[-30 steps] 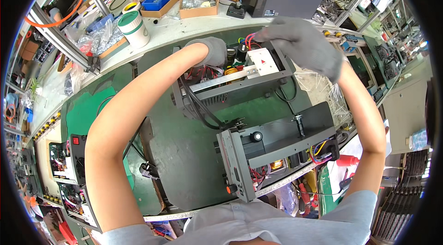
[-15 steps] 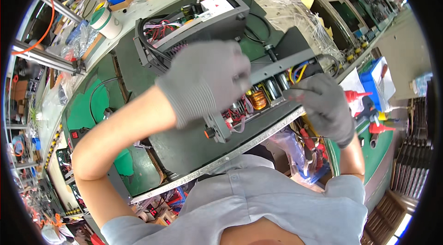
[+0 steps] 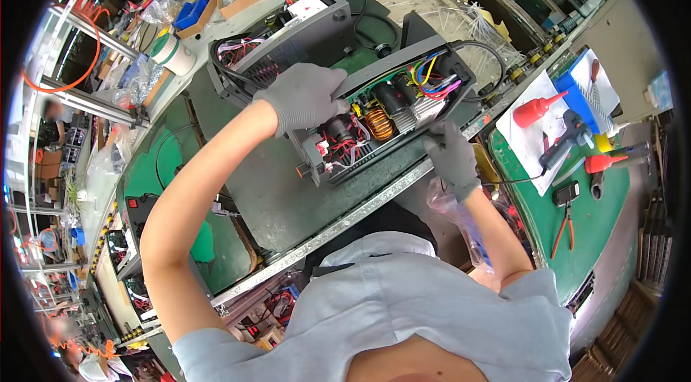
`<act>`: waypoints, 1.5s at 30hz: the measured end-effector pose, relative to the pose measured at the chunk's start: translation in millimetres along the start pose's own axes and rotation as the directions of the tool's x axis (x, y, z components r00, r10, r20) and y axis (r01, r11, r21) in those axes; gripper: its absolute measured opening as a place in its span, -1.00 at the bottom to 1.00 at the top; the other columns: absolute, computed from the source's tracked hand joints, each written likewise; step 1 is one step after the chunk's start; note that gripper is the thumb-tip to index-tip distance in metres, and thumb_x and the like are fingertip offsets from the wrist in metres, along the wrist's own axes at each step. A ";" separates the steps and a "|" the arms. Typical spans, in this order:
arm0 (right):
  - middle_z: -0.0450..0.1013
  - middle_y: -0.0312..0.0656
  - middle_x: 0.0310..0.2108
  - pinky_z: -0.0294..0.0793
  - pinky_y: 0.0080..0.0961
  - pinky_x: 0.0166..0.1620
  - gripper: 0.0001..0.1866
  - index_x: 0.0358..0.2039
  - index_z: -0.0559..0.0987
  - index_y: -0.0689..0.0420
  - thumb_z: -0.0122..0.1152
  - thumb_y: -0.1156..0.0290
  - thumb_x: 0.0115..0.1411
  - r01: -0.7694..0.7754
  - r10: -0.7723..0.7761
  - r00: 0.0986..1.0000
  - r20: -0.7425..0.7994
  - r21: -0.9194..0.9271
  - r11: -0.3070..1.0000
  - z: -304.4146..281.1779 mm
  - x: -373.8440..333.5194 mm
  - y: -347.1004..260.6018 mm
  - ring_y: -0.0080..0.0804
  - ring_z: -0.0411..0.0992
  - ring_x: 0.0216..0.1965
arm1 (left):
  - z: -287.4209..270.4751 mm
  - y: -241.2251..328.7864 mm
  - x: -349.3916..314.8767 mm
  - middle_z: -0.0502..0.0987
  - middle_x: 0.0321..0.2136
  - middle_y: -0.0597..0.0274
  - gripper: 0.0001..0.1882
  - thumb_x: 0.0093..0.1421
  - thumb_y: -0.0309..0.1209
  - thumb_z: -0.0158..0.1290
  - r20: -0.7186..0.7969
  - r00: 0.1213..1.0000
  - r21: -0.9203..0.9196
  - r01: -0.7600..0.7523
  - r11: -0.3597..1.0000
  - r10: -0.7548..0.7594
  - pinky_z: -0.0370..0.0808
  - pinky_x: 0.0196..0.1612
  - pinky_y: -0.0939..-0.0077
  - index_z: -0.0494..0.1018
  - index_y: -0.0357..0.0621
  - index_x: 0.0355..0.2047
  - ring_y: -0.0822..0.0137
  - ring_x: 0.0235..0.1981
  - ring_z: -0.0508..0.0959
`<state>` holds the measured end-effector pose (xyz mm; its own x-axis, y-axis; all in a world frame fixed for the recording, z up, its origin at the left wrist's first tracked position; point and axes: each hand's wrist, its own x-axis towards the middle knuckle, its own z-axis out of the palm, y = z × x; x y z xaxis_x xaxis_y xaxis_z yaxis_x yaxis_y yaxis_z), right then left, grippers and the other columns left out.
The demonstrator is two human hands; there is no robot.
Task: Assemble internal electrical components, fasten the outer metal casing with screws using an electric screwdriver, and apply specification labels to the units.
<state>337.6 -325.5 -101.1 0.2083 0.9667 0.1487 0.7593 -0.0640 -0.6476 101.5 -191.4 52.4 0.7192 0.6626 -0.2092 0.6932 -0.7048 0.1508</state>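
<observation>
Two grey-gloved hands work on an open dark-grey metal electronics chassis (image 3: 392,119) that sits on the green-topped workbench (image 3: 273,195), near its metal front edge. Inside it show a copper-wound coil (image 3: 376,123), black cylindrical capacitors (image 3: 392,99) and a bundle of coloured wires (image 3: 432,79). The left hand (image 3: 306,96) lies on the far left wall of the chassis, fingers curled down over the edge and gripping it. The right hand (image 3: 450,155) is at the near right corner, fingers bent and pinched against the chassis edge; what they hold, if anything, cannot be told. Just beyond, to the far left, stands a second dark-grey chassis (image 3: 288,33) with a white label on top. Further left is a white and green roll of tape (image 3: 173,54). To the right, on a green mat (image 3: 597,216), lie a red squeeze bottle (image 3: 536,110), a black powered screwdriver (image 3: 565,138) and red-handled pliers (image 3: 563,227)
</observation>
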 end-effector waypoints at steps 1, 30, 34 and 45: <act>0.45 -0.18 -0.24 0.43 -0.44 -0.20 -0.70 -0.17 0.43 0.18 0.16 0.47 0.04 -0.183 0.192 0.981 -0.021 0.219 0.958 7.3 2.9 8.6 -0.30 0.45 -0.21 | 6.8 -1.4 -2.3 0.49 -0.52 0.01 -0.72 0.11 -0.23 0.03 -0.003 1.000 0.007 0.001 1.000 -0.001 0.43 -0.28 0.18 0.41 -0.20 -0.31 0.05 -0.39 0.53; 0.48 -0.32 -0.35 0.34 -0.31 -0.12 -0.82 -0.35 0.58 -0.02 0.16 0.42 -0.04 0.611 -0.616 0.787 0.032 -0.171 0.773 -71.3 61.8 -111.1 -0.28 0.39 -0.20 | 38.6 -1.7 -46.1 0.49 -0.45 0.11 -0.84 0.04 -0.37 0.09 -0.227 0.965 -0.403 0.034 0.915 -0.135 0.45 -0.28 0.35 0.44 -0.12 -0.36 0.14 -0.39 0.53; 0.47 -0.34 -0.36 0.29 -0.33 -0.06 -0.76 -0.36 0.57 -0.05 0.16 0.45 -0.14 0.812 -0.783 0.583 0.218 -0.194 0.551 -54.5 72.3 -130.7 -0.34 0.36 -0.17 | 47.4 -4.0 -38.3 0.49 -0.49 0.11 -0.86 0.02 -0.38 0.07 -0.265 0.955 -0.290 0.052 0.956 -0.132 0.44 -0.34 0.28 0.46 -0.10 -0.38 0.09 -0.44 0.52; 0.49 -0.26 -0.30 0.32 -0.35 -0.14 -0.74 -0.32 0.58 0.06 0.09 0.55 -0.07 0.529 -0.573 0.815 -0.084 -0.296 0.795 -113.4 43.8 -90.3 -0.23 0.38 -0.18 | 67.2 -6.1 -27.4 0.49 -0.50 0.08 -0.86 0.00 -0.48 -0.04 -0.147 0.988 -0.115 0.034 0.993 -0.051 0.44 -0.36 0.19 0.49 -0.08 -0.41 0.05 -0.46 0.51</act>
<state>348.1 -305.6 48.6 -0.2137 0.8040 0.5549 0.8968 0.3867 -0.2150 74.4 -222.3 -7.8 0.6821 0.7277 -0.0720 0.7181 -0.6480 0.2540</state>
